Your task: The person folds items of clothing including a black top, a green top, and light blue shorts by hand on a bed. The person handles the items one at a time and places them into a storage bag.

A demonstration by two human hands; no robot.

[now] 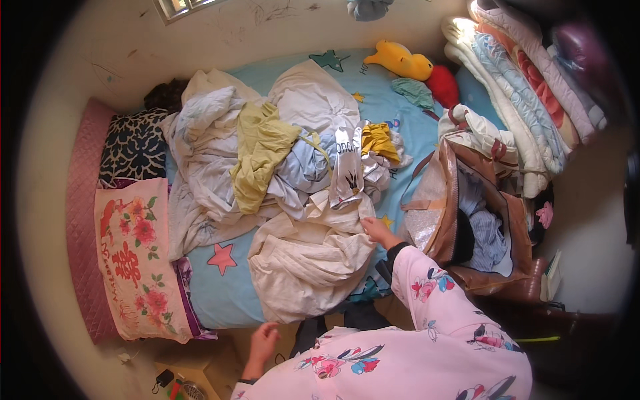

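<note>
My right hand (378,231) is at the right edge of a rumpled cream cloth (310,267), its fingers closed on the fabric. At the near edge of the bed, my left hand (264,339) hangs just below that cloth, with loosely bent fingers and nothing visible in them. Beyond the cream cloth lies a white garment with dark print (347,167). A yellow-green garment (260,157), a light blue garment (303,167) and a mustard-yellow cloth (379,141) are heaped around it. Whitish bedding (207,160) spreads beneath and to the left.
A large brown bag (437,233) gapes at the right, with a striped blue garment (487,233) inside. Folded quilts (517,93) are stacked at the far right. Pillows (140,260) line the bed's left end. A yellow plush toy (403,60) rests at the back.
</note>
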